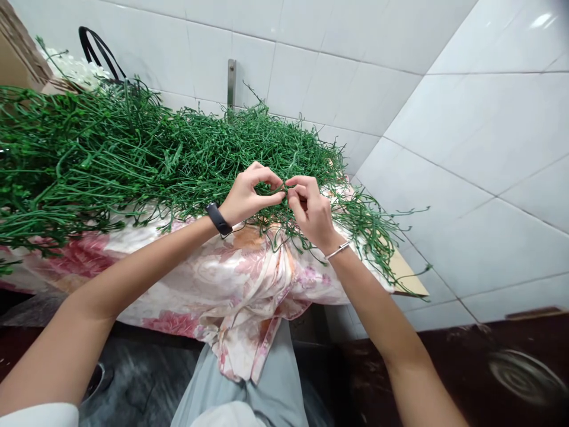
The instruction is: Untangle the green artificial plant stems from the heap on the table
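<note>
My left hand [253, 193] and my right hand [310, 206] meet fingertip to fingertip over the front of a heap of thin green branching stems [195, 148]. Thumb and forefinger of the left are pinched on a small green stem, and the right pinches it from the other side. Most of that stem is lost against the heap, so its full length cannot be made out. Below the hands a floral cloth [249, 267] covers the table edge and hangs down over my lap.
White flowers [80, 71] lie at the back left beside a cardboard box [18, 56]. A metal bar [232, 83] stands against the tiled wall [311, 35]. More stems [368, 222] spread over a cardboard corner [406, 276] at the right. A round drain cover [527, 376] is on the floor.
</note>
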Tool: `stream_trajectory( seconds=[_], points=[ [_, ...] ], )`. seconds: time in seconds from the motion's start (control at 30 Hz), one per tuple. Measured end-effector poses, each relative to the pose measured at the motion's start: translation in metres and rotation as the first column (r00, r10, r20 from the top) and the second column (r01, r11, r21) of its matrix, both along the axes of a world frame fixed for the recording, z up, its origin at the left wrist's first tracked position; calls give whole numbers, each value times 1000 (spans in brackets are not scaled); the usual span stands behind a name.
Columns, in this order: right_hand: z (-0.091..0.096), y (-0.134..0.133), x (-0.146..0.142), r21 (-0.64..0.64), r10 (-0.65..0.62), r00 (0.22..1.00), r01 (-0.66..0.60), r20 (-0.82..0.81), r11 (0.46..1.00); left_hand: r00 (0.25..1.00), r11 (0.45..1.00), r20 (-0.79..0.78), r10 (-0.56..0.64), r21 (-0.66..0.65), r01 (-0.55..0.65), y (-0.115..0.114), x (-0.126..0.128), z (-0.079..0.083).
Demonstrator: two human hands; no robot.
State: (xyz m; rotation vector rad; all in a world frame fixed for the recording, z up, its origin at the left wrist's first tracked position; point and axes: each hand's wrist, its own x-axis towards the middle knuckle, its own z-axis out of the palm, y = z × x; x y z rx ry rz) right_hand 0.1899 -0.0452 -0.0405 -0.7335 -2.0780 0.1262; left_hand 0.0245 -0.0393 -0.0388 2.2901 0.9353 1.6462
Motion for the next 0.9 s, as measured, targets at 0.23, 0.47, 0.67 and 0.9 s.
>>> stream_trajectory(
  seconds=[0.23, 0.47, 0.67, 0.9],
  points=[
    [11, 0, 1, -613, 175, 866, -461, -468, 642, 973, 980, -202, 114, 181, -78, -10, 4, 3],
    [16, 5, 6, -704, 216, 808, -585, -548, 402, 982, 994, -172, 84, 80, -71, -8, 4, 2],
    [12, 1, 0, -541, 228, 898, -413, -376, 733, 993, 970, 84, -85, -219, 102, 2, 1, -1],
    [5, -4, -2, -62, 72, 996, -76, -55, 995, 943, 864, 280, -179, -413, 287, 4, 2, 0]
  ],
)
